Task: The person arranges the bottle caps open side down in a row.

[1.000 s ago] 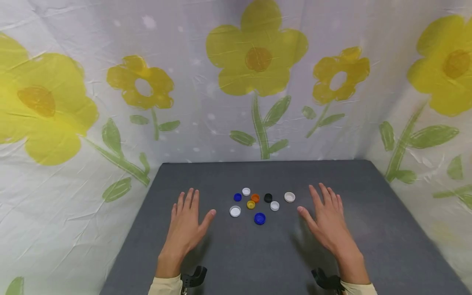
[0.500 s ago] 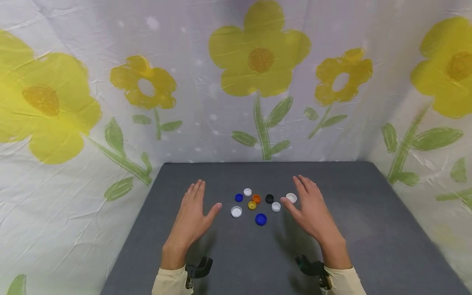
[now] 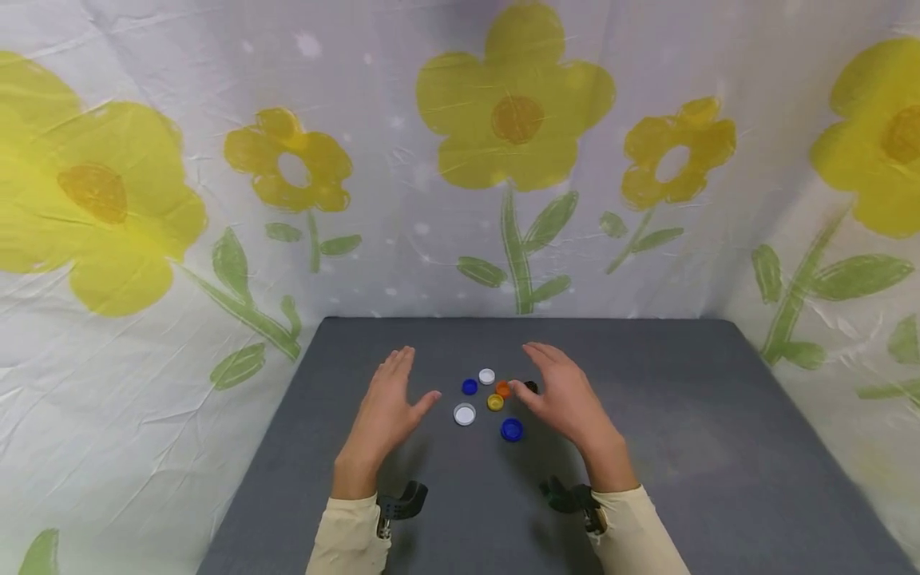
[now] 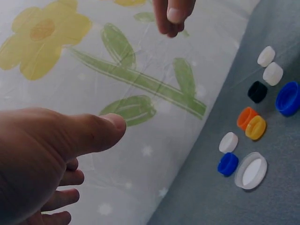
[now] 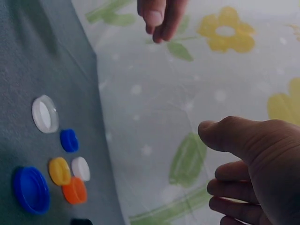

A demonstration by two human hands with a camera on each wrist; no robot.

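Note:
Several plastic bottle caps lie spread on the grey table. In the head view I see a large white cap (image 3: 465,414), a small blue cap (image 3: 469,386), a small white cap (image 3: 486,376), a yellow cap (image 3: 495,402), an orange cap (image 3: 502,389) and a large blue cap (image 3: 512,430). My left hand (image 3: 384,415) hovers left of them, fingers straight and thumb apart. On the other side my right hand (image 3: 571,403) holds nothing and partly covers the black cap (image 3: 532,386). Two white caps (image 4: 273,74) hidden behind it show in the left wrist view.
The dark grey table (image 3: 719,447) reaches back to a pale curtain (image 3: 402,239) printed with yellow flowers, which also hangs at both sides. Each wrist wears a black camera mount (image 3: 404,501).
Both hands have moved inward, the right one farther left and now over some caps. The caps keep their layout, while the whole view has shifted slightly.

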